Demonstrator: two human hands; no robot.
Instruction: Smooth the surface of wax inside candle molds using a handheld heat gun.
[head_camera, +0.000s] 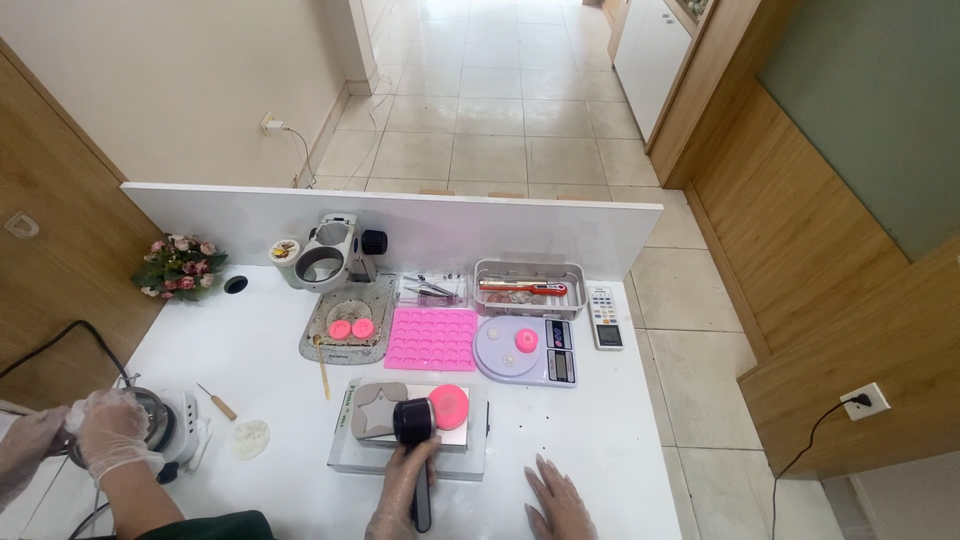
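Co-worker's gloved hand (115, 430) far left of grip, on small machine (165, 425). Left hand (400, 495) closed round black roller (414, 422), handle running back toward person, head on grey star slab (378, 412); pink disc (452, 403) just right. Right hand (560, 502) open, flat on worktop (270, 350), empty.

Pink mould tray (431, 338); lilac scale (525, 352); grey star slab (378, 413).

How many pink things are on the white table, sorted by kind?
Pink round discs: 4, namely two on the grey mat, one on the scale, one on the block by the left hand
Pink silicone mould tray: 1
Total: 5
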